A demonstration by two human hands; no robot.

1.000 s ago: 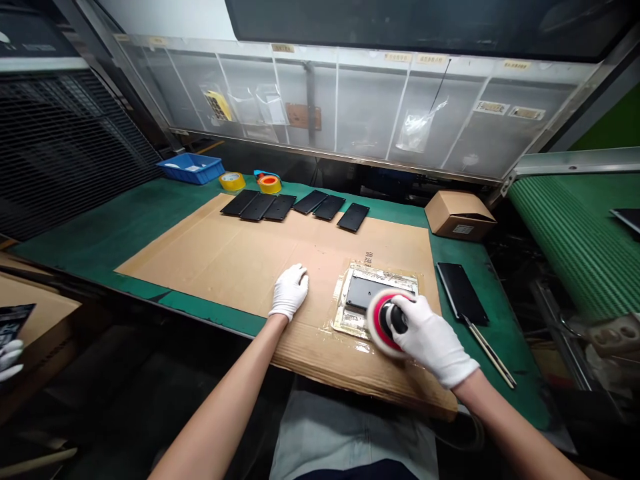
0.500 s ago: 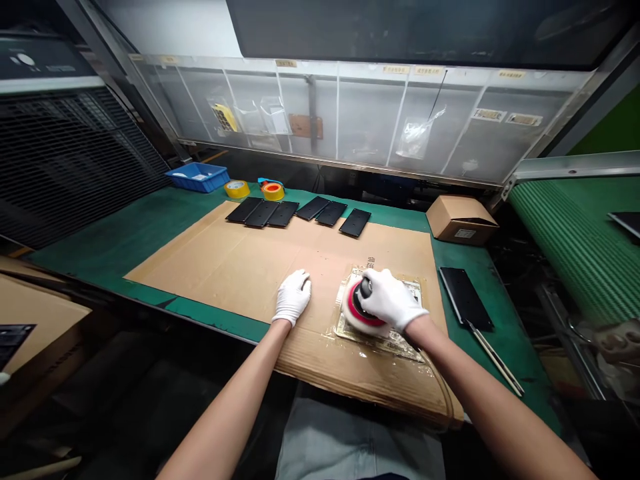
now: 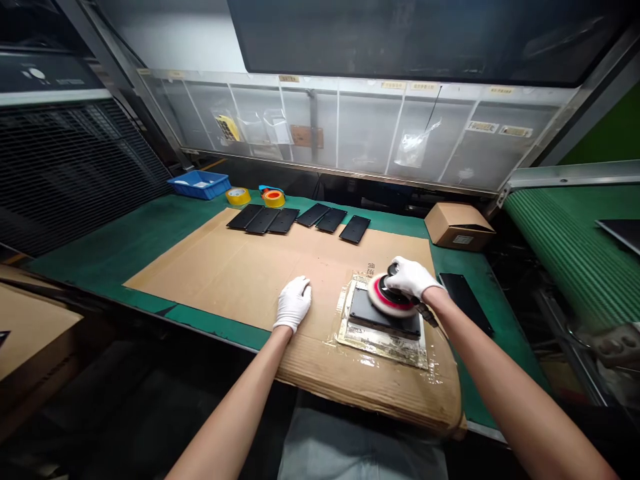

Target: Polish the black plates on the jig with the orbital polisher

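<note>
My right hand (image 3: 413, 279), in a white glove, is closed on a hand-held polisher (image 3: 393, 298) with a red and black body and a pale round pad. The pad sits on a flat black panel (image 3: 364, 308), covering its right part. Under the panel is a taped-down base (image 3: 373, 341) with a silvery, worn surface, on the cardboard. To the left, my gloved left hand (image 3: 294, 303) lies flat on the cardboard sheet (image 3: 215, 267), holding nothing. Another black panel (image 3: 465, 301) lies right of the cardboard, partly behind my right forearm.
Several black panels (image 3: 283, 221) lie along the cardboard's far edge. Behind them are yellow tape rolls (image 3: 238, 196) and a blue tray (image 3: 200, 185). A cardboard box (image 3: 457, 227) stands at the back right, beside a green conveyor belt (image 3: 565, 233).
My right hand and the polisher have moved right and a little away from me, exposing the black panel's left part. My left hand stays in place. The view has tilted slightly.
</note>
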